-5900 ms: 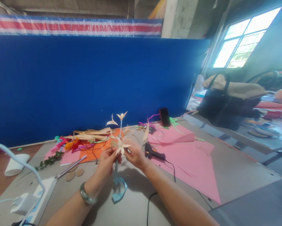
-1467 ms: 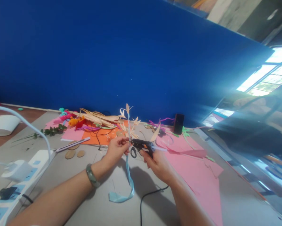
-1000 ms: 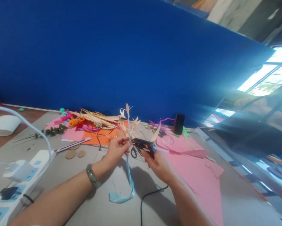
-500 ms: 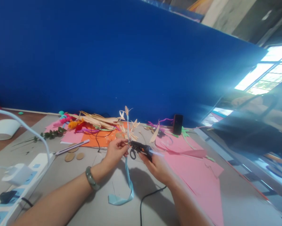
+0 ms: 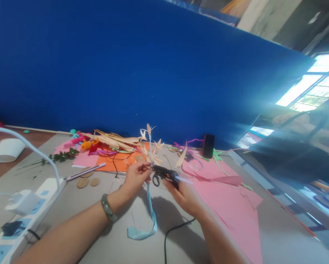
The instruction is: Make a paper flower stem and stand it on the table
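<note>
My left hand [image 5: 137, 173] pinches a thin upright stem [image 5: 150, 148] wrapped in light blue ribbon, with a small pale dried flower head [image 5: 149, 129] at its top. The loose end of the blue ribbon [image 5: 153, 220] hangs below my fingers and curls on the table. My right hand [image 5: 182, 192] is closed around a black hot glue gun [image 5: 165, 172] with a clear glue stick [image 5: 185, 179] poking out of its back. The gun's nozzle is at the stem, right beside my left fingertips; whether they touch is not clear.
Pink paper sheets [image 5: 225, 205] lie on the right, with a dark upright phone-like object [image 5: 208, 146] behind. Dried husks [image 5: 117, 139], orange paper [image 5: 106, 164], wooden discs [image 5: 82, 183] and a box cutter [image 5: 86, 171] lie at left. A power strip [image 5: 40, 200] and white cup [image 5: 8, 150] stand further left.
Both hands, the stem and the glue gun keep nearly the same pose. The whole view has shifted very slightly.
</note>
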`<state>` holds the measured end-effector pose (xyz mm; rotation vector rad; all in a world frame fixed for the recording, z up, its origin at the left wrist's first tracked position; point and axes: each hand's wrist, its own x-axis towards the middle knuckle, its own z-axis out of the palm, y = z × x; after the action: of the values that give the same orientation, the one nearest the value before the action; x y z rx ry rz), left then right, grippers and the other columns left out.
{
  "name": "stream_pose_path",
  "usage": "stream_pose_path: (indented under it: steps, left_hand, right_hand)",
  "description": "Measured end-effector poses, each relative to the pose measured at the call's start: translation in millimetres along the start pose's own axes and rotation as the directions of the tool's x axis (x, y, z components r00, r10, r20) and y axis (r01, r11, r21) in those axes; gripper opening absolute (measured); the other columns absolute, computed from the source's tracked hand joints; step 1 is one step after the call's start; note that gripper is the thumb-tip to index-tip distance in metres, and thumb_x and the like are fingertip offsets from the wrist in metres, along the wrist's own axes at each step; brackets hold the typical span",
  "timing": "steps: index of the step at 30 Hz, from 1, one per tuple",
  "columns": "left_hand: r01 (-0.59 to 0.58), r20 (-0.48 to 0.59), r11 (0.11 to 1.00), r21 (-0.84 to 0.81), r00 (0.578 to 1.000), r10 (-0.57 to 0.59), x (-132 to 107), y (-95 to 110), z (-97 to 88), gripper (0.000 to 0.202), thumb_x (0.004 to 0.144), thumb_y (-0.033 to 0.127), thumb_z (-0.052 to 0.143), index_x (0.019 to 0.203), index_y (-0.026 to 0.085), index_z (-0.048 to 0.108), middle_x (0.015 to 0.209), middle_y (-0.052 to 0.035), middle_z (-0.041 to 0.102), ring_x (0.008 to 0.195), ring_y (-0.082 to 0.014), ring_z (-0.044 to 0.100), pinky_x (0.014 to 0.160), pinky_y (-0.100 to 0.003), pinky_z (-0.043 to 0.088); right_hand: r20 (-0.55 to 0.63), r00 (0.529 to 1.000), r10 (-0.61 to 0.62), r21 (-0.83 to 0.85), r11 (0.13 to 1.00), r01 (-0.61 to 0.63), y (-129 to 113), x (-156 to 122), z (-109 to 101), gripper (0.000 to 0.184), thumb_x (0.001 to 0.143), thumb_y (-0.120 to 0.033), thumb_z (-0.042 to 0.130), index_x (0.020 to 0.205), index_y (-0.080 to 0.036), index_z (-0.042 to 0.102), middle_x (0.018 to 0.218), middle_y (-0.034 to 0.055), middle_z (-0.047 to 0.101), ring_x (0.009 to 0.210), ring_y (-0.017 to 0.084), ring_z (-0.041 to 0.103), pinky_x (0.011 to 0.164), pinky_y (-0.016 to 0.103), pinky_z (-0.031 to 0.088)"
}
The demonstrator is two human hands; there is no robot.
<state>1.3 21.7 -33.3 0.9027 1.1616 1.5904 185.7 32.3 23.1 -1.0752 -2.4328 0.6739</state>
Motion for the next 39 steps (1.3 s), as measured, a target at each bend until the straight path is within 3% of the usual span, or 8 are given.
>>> stream_pose_path:
  steps: [7, 14, 18, 21, 24, 30, 33, 39]
  left_hand:
    - [0.017, -0.003, 1.000, 0.004, 1.000, -0.017, -0.3, 2.4, -0.8, 0.032, 0.059, 0.025, 0.074, 0.086, 0.011, 0.063, 0.048, 0.0048, 0.056, 0.041, -0.0112, 0.057, 0.041, -0.021, 0.047]
    - [0.004, 0.012, 1.000, -0.002, 1.000, -0.004, -0.9, 8.1, -2.4, 0.030, 0.062, 0.028, 0.075, 0.083, 0.013, 0.060, 0.053, 0.0041, 0.058, 0.043, -0.0096, 0.055, 0.043, -0.021, 0.049]
    - [0.004, 0.058, 1.000, -0.025, 0.998, -0.003, -4.4, 9.3, 0.0, 0.032, 0.062, 0.031, 0.076, 0.082, 0.014, 0.059, 0.051, 0.0048, 0.057, 0.042, -0.0093, 0.054, 0.043, -0.020, 0.047]
    - [0.004, 0.113, 1.000, -0.031, 0.994, -0.001, -6.8, 5.9, 2.5, 0.033, 0.062, 0.032, 0.078, 0.083, 0.014, 0.060, 0.051, 0.0050, 0.057, 0.041, -0.0092, 0.054, 0.042, -0.020, 0.045]
    - [0.015, 0.200, 1.000, -0.015, 0.980, -0.012, -9.7, 1.9, 4.9, 0.033, 0.063, 0.032, 0.078, 0.086, 0.014, 0.062, 0.051, 0.0047, 0.057, 0.041, -0.0095, 0.054, 0.043, -0.021, 0.045]
    - [0.036, 0.265, 0.999, -0.008, 0.964, -0.033, -18.9, 1.8, 9.8, 0.032, 0.064, 0.031, 0.077, 0.087, 0.014, 0.062, 0.054, 0.0043, 0.059, 0.043, -0.0098, 0.054, 0.044, -0.022, 0.045]
    - [0.032, 0.255, 0.999, 0.023, 0.966, -0.037, -22.4, 3.2, 11.2, 0.030, 0.064, 0.029, 0.075, 0.087, 0.014, 0.062, 0.055, 0.0046, 0.058, 0.043, -0.0097, 0.054, 0.044, -0.022, 0.045]
    - [0.024, 0.210, 0.996, 0.087, 0.977, -0.042, -22.8, -4.7, 11.6, 0.023, 0.066, 0.023, 0.071, 0.085, 0.014, 0.063, 0.054, 0.0046, 0.059, 0.043, -0.0091, 0.054, 0.044, -0.020, 0.043]
  right_hand:
    - [-0.009, 1.000, 0.005, -0.074, 0.997, -0.006, 4.0, -0.2, -6.4, 0.031, 0.095, -0.044, 0.037, 0.088, -0.018, 0.053, 0.067, 0.0013, 0.057, 0.059, 0.017, 0.054, 0.055, 0.026, 0.038]
    - [-0.012, 0.962, 0.274, -0.448, 0.858, -0.250, 23.9, 7.8, -4.3, 0.010, 0.085, -0.025, 0.052, 0.089, -0.016, 0.054, 0.082, 0.0092, 0.064, 0.072, 0.023, 0.060, 0.057, 0.027, 0.033]
    - [0.096, 0.959, 0.265, -0.473, 0.860, -0.191, 37.2, 7.5, -6.6, 0.027, 0.070, -0.018, 0.066, 0.096, -0.014, 0.059, 0.098, 0.0123, 0.063, 0.091, 0.027, 0.058, 0.070, 0.030, 0.038]
    - [0.148, 0.978, 0.147, -0.298, 0.949, -0.097, 36.9, 5.4, -13.2, 0.051, 0.058, -0.019, 0.075, 0.108, -0.017, 0.061, 0.109, 0.0115, 0.060, 0.101, 0.028, 0.054, 0.083, 0.034, 0.039]
    - [0.009, 0.994, 0.111, 0.080, 0.991, -0.111, 27.4, 7.2, -10.9, 0.037, 0.073, -0.028, 0.067, 0.109, -0.020, 0.064, 0.106, 0.0090, 0.064, 0.098, 0.025, 0.057, 0.082, 0.034, 0.042]
    - [-0.007, 0.957, 0.290, 0.789, 0.589, -0.172, 17.5, 18.0, 25.4, 0.030, 0.074, -0.043, 0.068, 0.093, -0.019, 0.068, 0.070, -0.0013, 0.062, 0.058, 0.011, 0.052, 0.052, 0.023, 0.039]
    - [-0.005, 0.933, 0.359, 0.894, 0.420, -0.157, 21.8, 21.3, 38.6, 0.032, 0.066, -0.041, 0.076, 0.086, -0.018, 0.066, 0.059, -0.0051, 0.054, 0.051, 0.008, 0.045, 0.045, 0.020, 0.033]
    - [0.048, 0.925, 0.376, 0.919, 0.346, -0.189, 28.1, 24.3, 44.1, 0.032, 0.061, -0.039, 0.081, 0.075, -0.016, 0.064, 0.048, -0.0081, 0.045, 0.044, 0.005, 0.037, 0.042, 0.018, 0.026]
